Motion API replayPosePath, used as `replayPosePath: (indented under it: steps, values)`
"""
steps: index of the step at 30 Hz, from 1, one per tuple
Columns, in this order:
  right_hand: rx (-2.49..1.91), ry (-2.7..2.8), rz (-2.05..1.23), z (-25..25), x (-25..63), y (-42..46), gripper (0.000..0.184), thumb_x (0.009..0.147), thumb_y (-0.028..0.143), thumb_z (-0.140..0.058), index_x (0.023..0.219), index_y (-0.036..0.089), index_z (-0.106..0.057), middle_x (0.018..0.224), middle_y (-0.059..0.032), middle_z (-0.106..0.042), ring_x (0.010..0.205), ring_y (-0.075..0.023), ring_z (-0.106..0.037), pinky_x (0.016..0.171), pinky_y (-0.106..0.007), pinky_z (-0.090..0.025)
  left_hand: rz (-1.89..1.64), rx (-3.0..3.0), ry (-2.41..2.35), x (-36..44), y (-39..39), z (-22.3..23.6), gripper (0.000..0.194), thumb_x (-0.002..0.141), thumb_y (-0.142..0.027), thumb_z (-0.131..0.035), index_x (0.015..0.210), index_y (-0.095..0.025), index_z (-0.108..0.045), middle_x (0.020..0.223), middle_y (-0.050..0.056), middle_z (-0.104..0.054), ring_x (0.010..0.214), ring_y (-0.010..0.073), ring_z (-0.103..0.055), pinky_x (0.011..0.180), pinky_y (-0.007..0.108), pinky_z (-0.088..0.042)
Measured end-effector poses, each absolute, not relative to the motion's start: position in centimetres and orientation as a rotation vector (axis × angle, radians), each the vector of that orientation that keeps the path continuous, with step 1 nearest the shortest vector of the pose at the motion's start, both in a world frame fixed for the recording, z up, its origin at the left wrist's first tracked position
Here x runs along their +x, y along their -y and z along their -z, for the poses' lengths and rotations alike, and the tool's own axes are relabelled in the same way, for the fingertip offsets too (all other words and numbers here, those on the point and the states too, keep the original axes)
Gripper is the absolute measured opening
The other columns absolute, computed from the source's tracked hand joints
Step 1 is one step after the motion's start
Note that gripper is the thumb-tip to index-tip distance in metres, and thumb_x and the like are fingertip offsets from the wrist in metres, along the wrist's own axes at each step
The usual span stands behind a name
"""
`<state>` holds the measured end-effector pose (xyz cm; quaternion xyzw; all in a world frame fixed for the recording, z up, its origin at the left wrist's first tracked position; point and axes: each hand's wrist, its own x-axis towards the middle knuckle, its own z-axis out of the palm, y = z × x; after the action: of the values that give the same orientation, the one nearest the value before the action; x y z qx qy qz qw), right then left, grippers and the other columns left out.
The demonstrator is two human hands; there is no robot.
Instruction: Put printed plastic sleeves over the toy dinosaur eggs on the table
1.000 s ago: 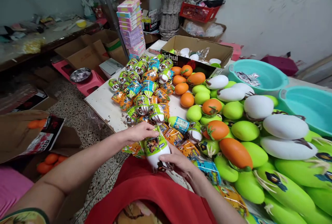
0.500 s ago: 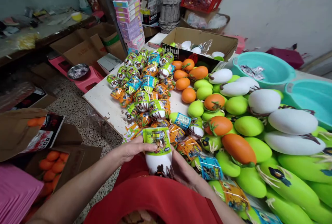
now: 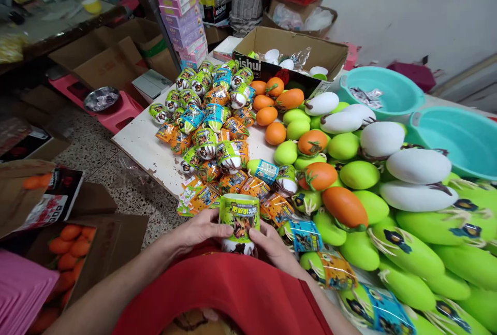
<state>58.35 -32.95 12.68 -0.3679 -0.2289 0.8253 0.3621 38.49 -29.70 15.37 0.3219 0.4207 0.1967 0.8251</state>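
Close to my body I hold a white toy egg (image 3: 237, 246) with dark strands at its lower end, wrapped in a green printed sleeve (image 3: 240, 210). My left hand (image 3: 204, 231) grips its left side, thumb on the printed front. From the right, my right hand (image 3: 275, 246) closes on it, its thumb also pressing the sleeve. The sleeve's upper rim stands open in a round shape. Just beyond lie flat printed sleeves (image 3: 205, 198) and a pile of sleeved eggs (image 3: 205, 141). Bare green eggs (image 3: 359, 174), white eggs (image 3: 419, 165) and orange eggs (image 3: 345, 205) spread to the right.
Two turquoise basins (image 3: 458, 138) stand at the right back, beside an open carton (image 3: 295, 40). Stacked pink and purple boxes (image 3: 182, 27) rise behind the table (image 3: 134, 135). A metal bowl (image 3: 101, 99) sits on a pink stool (image 3: 124, 110). Orange eggs fill a floor carton (image 3: 112, 242).
My right thumb has come round onto the front of the sleeve. The sleeve, flatter at its top before, is now opened round and sits lower over the egg. The view has shifted slightly.
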Motion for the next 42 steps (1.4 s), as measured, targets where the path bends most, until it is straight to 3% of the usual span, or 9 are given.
replayPosePath:
  steps: [14, 19, 22, 25, 30, 33, 36, 39, 42]
  values:
    - [-1.170, 0.841, -2.009, -12.8, 59.0, 33.1, 0.064, 0.059, 0.052, -0.079, 0.115, 0.027, -0.061, 0.119, -0.0048, -0.066, 0.115, -0.0371, -0.053, 0.100, -0.052, -0.038, -0.419, 0.793, -0.834, 38.1, 29.8, -16.1, 0.055, 0.074, -0.040, -0.072, 0.122, -0.019, -0.058, 0.115, 0.008, -0.066, 0.103, 0.0261, -0.060, 0.095, 0.039, -0.043]
    - [-1.136, 0.822, -2.008, -12.3, 58.7, 33.1, 0.056, 0.057, 0.048, -0.080, 0.108, 0.028, -0.064, 0.109, -0.0022, -0.070, 0.103, -0.0329, -0.060, 0.095, -0.049, -0.042, -0.423, 0.823, -0.864, 38.7, 29.9, -14.7, 0.062, 0.069, -0.049, -0.074, 0.120, -0.019, -0.059, 0.118, 0.010, -0.065, 0.108, 0.0273, -0.059, 0.091, 0.035, -0.045]
    - [-1.201, 0.785, -1.883, -12.7, 59.5, 30.1, 0.056, 0.061, 0.046, -0.079, 0.108, 0.021, -0.064, 0.101, -0.0063, -0.071, 0.086, -0.0275, -0.065, 0.081, -0.042, -0.050, -0.488, 0.772, -1.013, 38.6, 29.1, -14.3, 0.067, 0.073, -0.055, -0.068, 0.129, -0.022, -0.051, 0.124, 0.012, -0.060, 0.101, 0.0248, -0.061, 0.076, 0.032, -0.050]
    - [-1.478, 0.861, -1.544, -12.6, 61.6, 23.8, 0.051, 0.062, 0.051, -0.076, 0.097, 0.016, -0.066, 0.086, -0.0080, -0.072, 0.068, -0.0223, -0.063, 0.064, -0.035, -0.051, -0.642, 0.776, -1.229, 36.4, 27.2, -13.7, 0.059, 0.079, -0.055, -0.061, 0.126, -0.021, -0.052, 0.118, 0.011, -0.063, 0.092, 0.0210, -0.064, 0.076, 0.032, -0.051]
    - [-1.807, 0.988, -1.234, -8.9, 64.4, 12.2, 0.047, 0.062, 0.048, -0.075, 0.084, 0.007, -0.067, 0.069, -0.0086, -0.067, 0.061, -0.0184, -0.059, 0.058, -0.031, -0.046, -0.614, 1.095, -1.858, 29.1, 24.5, -8.5, 0.048, 0.085, -0.053, -0.048, 0.106, -0.013, -0.063, 0.097, 0.010, -0.070, 0.089, 0.0226, -0.065, 0.075, 0.030, -0.049]
    - [-1.934, 1.067, -1.207, -5.5, 64.2, 8.5, 0.044, 0.060, 0.043, -0.076, 0.078, 0.005, -0.067, 0.061, -0.0086, -0.065, 0.058, -0.0189, -0.057, 0.056, -0.032, -0.043, -0.421, 1.172, -2.061, 25.9, 24.3, -4.5, 0.032, 0.084, -0.042, -0.053, 0.088, -0.014, -0.068, 0.090, 0.010, -0.071, 0.088, 0.0241, -0.064, 0.077, 0.030, -0.046]
    - [-2.019, 1.190, -1.200, -3.3, 63.7, 7.2, 0.035, 0.057, 0.041, -0.078, 0.066, 0.009, -0.066, 0.053, -0.0066, -0.061, 0.056, -0.0210, -0.057, 0.055, -0.034, -0.044, -0.299, 1.228, -2.143, 25.6, 24.4, -1.9, 0.023, 0.082, -0.036, -0.059, 0.090, -0.016, -0.069, 0.094, 0.010, -0.069, 0.093, 0.0248, -0.062, 0.081, 0.031, -0.043]
    - [-2.051, 1.305, -1.101, -2.8, 63.3, 7.1, 0.033, 0.057, 0.039, -0.077, 0.071, 0.010, -0.068, 0.060, -0.0091, -0.066, 0.067, -0.0260, -0.062, 0.067, -0.039, -0.048, -0.217, 1.331, -2.142, 27.3, 24.5, -0.7, 0.025, 0.083, -0.038, -0.059, 0.097, -0.018, -0.067, 0.102, 0.010, -0.065, 0.099, 0.0240, -0.058, 0.086, 0.031, -0.040]
    - [-2.043, 1.357, -0.911, -3.6, 63.3, 8.1, 0.053, 0.061, 0.042, -0.075, 0.099, 0.006, -0.067, 0.095, -0.0194, -0.069, 0.092, -0.0327, -0.061, 0.084, -0.044, -0.046, -0.156, 1.429, -2.063, 29.4, 24.6, 0.3, 0.029, 0.075, -0.041, -0.070, 0.094, -0.019, -0.066, 0.108, 0.009, -0.061, 0.105, 0.0248, -0.054, 0.089, 0.032, -0.039]
